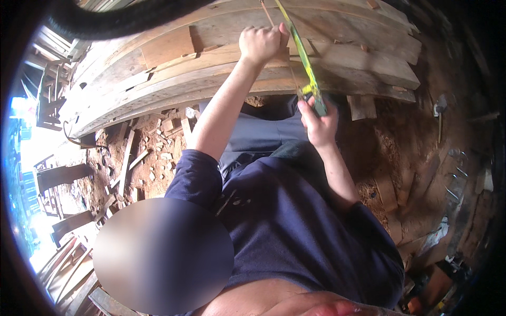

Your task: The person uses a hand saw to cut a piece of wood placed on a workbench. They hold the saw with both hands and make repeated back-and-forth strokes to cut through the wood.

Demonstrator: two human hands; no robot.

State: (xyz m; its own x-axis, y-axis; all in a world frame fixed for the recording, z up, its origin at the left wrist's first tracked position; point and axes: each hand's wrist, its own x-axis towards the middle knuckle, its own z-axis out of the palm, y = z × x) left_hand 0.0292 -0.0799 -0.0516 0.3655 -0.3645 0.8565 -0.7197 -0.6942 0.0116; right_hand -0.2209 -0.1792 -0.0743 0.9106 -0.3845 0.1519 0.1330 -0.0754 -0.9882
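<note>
The left hand [262, 43] is fisted against the stacked planks [221, 68]. The right hand [319, 124] has its grip clamped on a yellow-green level [303, 58] that leans across them.

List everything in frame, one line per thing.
curved planks: several, pale brown, stacked across top
yellow-green tape measure: one, stretched over the planks, between both hands
wood offcuts: many, pale, on reddish dirt at left
clamps: a few, metal, right edge
dark hose: one, black, top left
left hand: fist on the planks, at the tape
right hand: grips the tape case
</note>
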